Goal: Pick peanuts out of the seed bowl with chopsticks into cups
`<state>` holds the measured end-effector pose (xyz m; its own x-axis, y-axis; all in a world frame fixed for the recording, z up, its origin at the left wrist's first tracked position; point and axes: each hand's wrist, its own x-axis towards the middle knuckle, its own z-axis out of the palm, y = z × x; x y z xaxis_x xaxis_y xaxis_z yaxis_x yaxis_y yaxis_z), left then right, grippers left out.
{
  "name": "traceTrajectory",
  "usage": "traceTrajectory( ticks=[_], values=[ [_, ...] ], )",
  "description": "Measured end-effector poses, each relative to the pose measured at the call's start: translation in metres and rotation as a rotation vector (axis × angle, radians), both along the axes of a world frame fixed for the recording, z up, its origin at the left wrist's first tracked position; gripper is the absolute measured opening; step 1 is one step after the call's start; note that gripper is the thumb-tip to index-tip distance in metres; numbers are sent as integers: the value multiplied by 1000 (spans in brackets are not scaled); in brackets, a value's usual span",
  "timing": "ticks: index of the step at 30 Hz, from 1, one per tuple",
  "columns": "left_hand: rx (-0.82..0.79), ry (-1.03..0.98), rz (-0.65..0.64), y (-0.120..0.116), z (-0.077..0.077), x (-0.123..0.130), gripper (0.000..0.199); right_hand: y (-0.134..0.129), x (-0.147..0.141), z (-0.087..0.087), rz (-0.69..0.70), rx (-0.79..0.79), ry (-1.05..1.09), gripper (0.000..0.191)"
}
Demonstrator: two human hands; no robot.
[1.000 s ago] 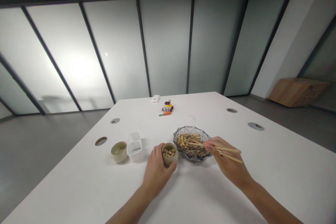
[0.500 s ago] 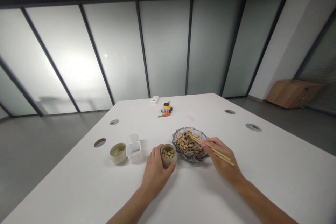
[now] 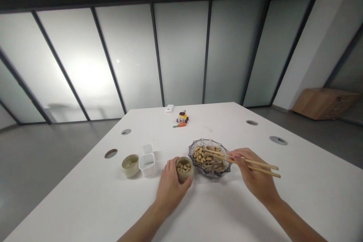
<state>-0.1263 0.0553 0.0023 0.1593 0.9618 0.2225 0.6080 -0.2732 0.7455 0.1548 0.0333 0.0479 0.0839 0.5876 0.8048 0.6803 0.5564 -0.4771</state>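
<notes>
My left hand (image 3: 172,185) is wrapped round a small beige cup (image 3: 185,176) that stands on the white table and has peanuts (image 3: 184,167) in it. Just right of the cup is a clear scalloped glass bowl (image 3: 226,174), which holds peanuts on its left side and striped seeds (image 3: 213,164) on its right. A pair of wooden chopsticks (image 3: 255,163) is in my right hand (image 3: 256,177), right of the bowl. Their tips are over the peanuts in the bowl; whether they grip one is too small to tell.
Left of my left hand are two white plastic tubs (image 3: 146,164) and another beige cup (image 3: 131,166). Farther back lie a yellow toy vehicle (image 3: 183,117), an orange toy carrot (image 3: 181,124) and a white device (image 3: 169,109). Round holes and inserts dot the table (image 3: 221,211).
My right hand has moved to the right, and the chopsticks now lie flatter and spread wider apart at the back. My left hand still holds the cup. The whole view has shifted slightly.
</notes>
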Motion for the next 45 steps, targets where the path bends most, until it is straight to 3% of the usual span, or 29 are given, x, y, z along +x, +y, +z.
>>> traceTrajectory(
  ticks=[12,18,26,31,38,45],
  values=[
    [-3,-8,2,2,2,0,67,2,-6,-5,136,-195,89,39],
    [-11,4,0,0,2,-1,65,4,-6,-4,96,-283,141,54],
    [-4,-15,1,0,1,0,65,12,1,-7,123,-478,591,63],
    [11,-17,9,1,0,-1,64,8,3,-2,20,-338,316,59],
    [2,4,0,1,-1,-1,65,-3,-2,6,175,-211,95,46],
    [10,-12,6,0,0,-1,64,-8,-6,5,223,-246,33,37]
  ],
)
